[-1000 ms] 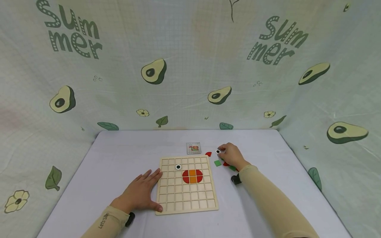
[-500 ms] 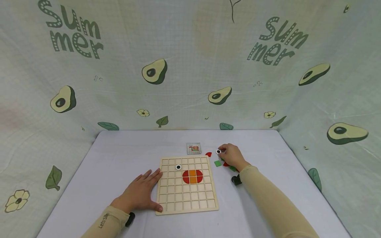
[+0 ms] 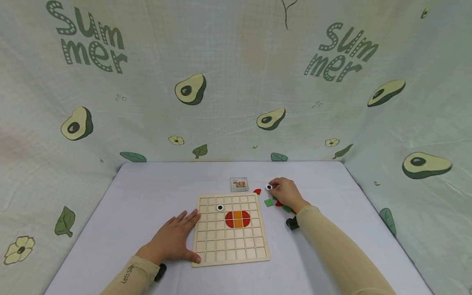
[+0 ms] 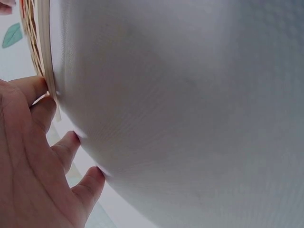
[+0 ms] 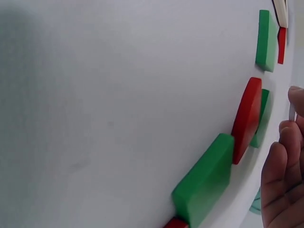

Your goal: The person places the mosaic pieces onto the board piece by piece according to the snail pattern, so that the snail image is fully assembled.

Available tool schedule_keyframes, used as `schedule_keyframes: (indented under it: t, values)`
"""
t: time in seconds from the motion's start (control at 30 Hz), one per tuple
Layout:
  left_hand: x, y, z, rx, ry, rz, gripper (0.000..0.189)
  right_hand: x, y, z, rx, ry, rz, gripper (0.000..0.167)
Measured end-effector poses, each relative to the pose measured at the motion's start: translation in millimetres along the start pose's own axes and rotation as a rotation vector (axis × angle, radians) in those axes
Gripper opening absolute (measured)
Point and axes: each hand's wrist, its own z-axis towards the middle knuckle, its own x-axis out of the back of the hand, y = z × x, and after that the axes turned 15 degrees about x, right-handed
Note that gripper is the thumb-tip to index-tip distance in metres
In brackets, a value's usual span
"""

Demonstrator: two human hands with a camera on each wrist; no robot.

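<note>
A wooden grid board (image 3: 230,246) lies on the table. Set in it are red and orange pieces forming a rounded shape (image 3: 237,219), and higher up one white eye piece (image 3: 220,207). My left hand (image 3: 172,237) rests spread along the board's left edge, fingertips and thumb at the rim; the left wrist view shows the fingertips (image 4: 42,102) there. Beyond the board's upper right, my right hand (image 3: 287,192) pinches a second white eye piece (image 3: 269,187) between thumb and fingers. Only a thin edge of it (image 5: 292,112) shows in the right wrist view.
A small picture card (image 3: 239,184) lies behind the board. Below and beside the right hand are a green square (image 3: 268,203), a red rounded piece (image 5: 247,116), another green block (image 5: 206,178) and a red piece (image 3: 257,191). A patterned cloth (image 3: 228,135) hangs behind the table.
Both hands stay almost where they were. The right hand keeps hold of the eye piece, which shifts very slightly; the whole head view moves a touch.
</note>
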Motion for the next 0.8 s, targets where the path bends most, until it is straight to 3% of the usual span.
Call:
schedule_keyframes:
  t: [0.43, 0.8]
  values:
    - [0.3, -1.8, 0.0, -0.017, 0.008, -0.005, 0.133, -3, -25, 8.0, 0.039, -0.022, 0.049, 0.026]
    - [3.8, -0.6, -2.3, -0.008, -0.001, -0.014, 0.131, -15, -56, 18.3, 0.137, -0.035, 0.037, 0.022]
